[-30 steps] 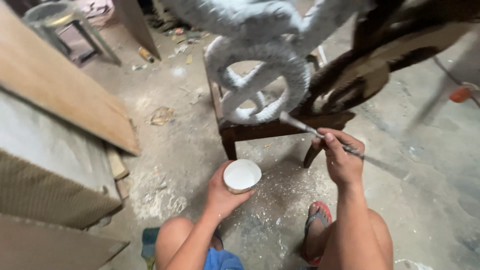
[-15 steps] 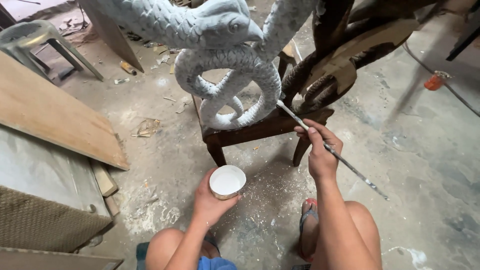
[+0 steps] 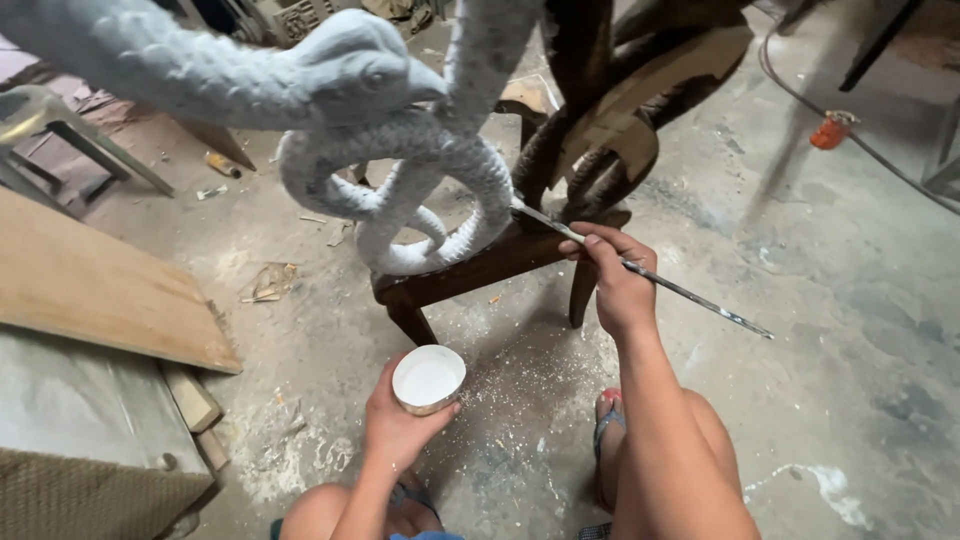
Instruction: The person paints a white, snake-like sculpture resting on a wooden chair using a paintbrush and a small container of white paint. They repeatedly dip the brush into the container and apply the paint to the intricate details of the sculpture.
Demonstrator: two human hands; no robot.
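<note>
Both hands raised: brush [image 3: 640,270], cup [image 3: 428,379].

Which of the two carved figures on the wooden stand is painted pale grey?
The coiled snake carving on the left, where the brush in the right hand touches. The dark brown carving beside it is unpainted.
</note>
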